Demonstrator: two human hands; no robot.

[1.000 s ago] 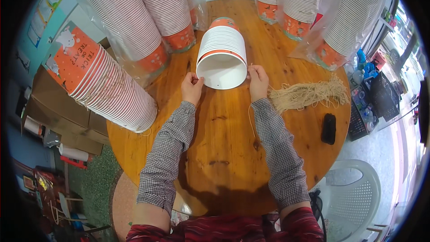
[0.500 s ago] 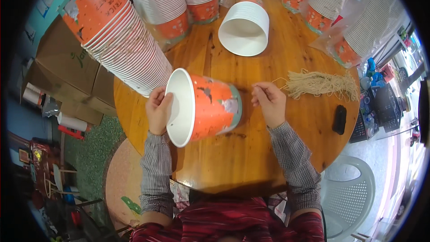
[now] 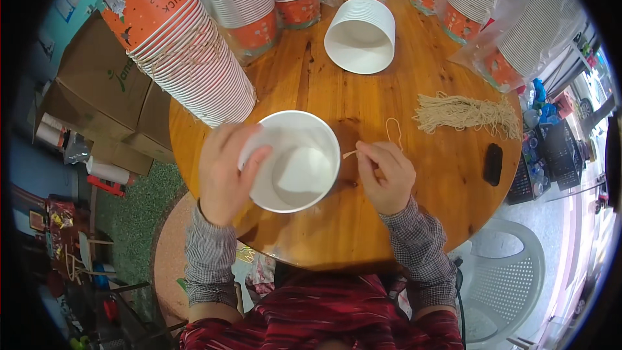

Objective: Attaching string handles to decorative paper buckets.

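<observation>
A white-lined paper bucket (image 3: 308,162) stands on the table in front of me, its mouth toward me. My left hand (image 3: 225,172), blurred by motion, is at the bucket's left rim with thumb and fingers apart. To the right of the bucket, my right hand (image 3: 389,175) pinches a thin beige string (image 3: 350,153) between thumb and fingertips. A short end points toward the bucket, and a loop rises behind the hand. Farther right lies a bundle of the same string (image 3: 463,115).
A tall stack of orange-printed buckets (image 3: 201,65) leans at the left, string around it. A nested stack (image 3: 363,39) lies on its side at the back. Bagged stacks (image 3: 483,0) line the far edge. A black object (image 3: 492,164) sits near the wooden table's (image 3: 337,240) right edge.
The bucket has gone from lying sideways in my left hand to standing with its mouth up. My left hand has shifted along its rim. The string in my right hand now shows clearly.
</observation>
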